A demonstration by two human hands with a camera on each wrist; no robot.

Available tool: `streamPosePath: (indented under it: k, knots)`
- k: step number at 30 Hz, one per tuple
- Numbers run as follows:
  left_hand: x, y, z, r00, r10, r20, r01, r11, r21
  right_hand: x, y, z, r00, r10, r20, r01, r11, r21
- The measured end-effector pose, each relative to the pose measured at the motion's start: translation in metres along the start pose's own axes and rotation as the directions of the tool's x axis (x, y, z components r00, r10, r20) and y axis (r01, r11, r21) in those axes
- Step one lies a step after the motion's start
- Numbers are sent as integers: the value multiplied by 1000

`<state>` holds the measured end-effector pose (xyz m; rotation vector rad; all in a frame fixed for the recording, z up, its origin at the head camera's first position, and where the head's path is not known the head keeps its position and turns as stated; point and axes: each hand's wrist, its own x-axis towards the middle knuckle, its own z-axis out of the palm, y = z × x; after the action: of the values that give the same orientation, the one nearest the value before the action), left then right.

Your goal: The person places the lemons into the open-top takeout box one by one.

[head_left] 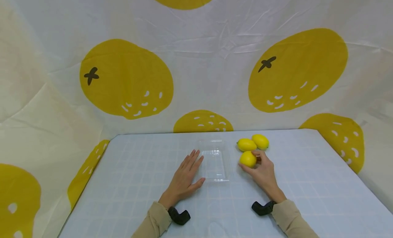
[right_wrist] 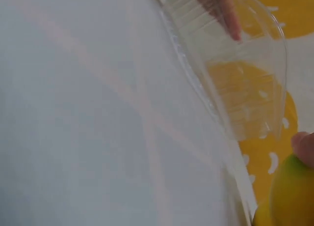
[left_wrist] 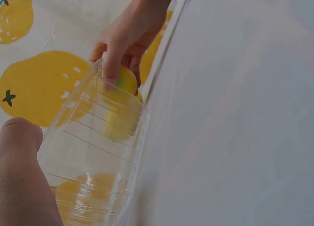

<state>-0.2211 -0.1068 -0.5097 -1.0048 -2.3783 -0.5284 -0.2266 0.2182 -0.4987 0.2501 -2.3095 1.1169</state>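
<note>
A clear plastic container (head_left: 228, 168) rests on the table in the middle of the head view. Against its left side lies my left hand (head_left: 184, 180), fingers extended and spread. My right hand (head_left: 265, 173) grips a yellow lemon (head_left: 247, 159) between thumb and fingers, to the right of the container. The right wrist view gives a closer look at this lemon (right_wrist: 294, 196), with a green patch near the fingertip. Just behind it sit two more lemons, one at the left (head_left: 246, 144) and one at the right (head_left: 260, 141).
A pale checked cloth covers the table (head_left: 129, 190). Behind and beside it hangs a white curtain (head_left: 212, 74) printed with large yellow fruit. Each wrist wears a black camera mount, the left mount (head_left: 179, 216) and the right mount (head_left: 262, 208).
</note>
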Motion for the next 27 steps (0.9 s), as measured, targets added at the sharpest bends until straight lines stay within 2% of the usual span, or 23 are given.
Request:
streamPosePath:
  k: [10, 15, 21, 27]
  knots:
    - [0, -2, 0, 1000, 12, -9, -12, 1000, -2, 20, -31, 0, 998, 68, -13, -67, 997, 46]
    - [0, -3, 1, 1000, 18, -15, -18, 1000, -7, 33, -51, 4, 993, 117, -17, -114, 988, 108]
    - [0, -2, 0, 1000, 5, 2, -5, 1000, -11, 46, -72, 18, 989, 144, -16, -138, 970, 201]
    - [0, -2, 1, 1000, 4, -2, -4, 1000, 0, 55, -85, 36, 987, 164, -3, -158, 958, 238]
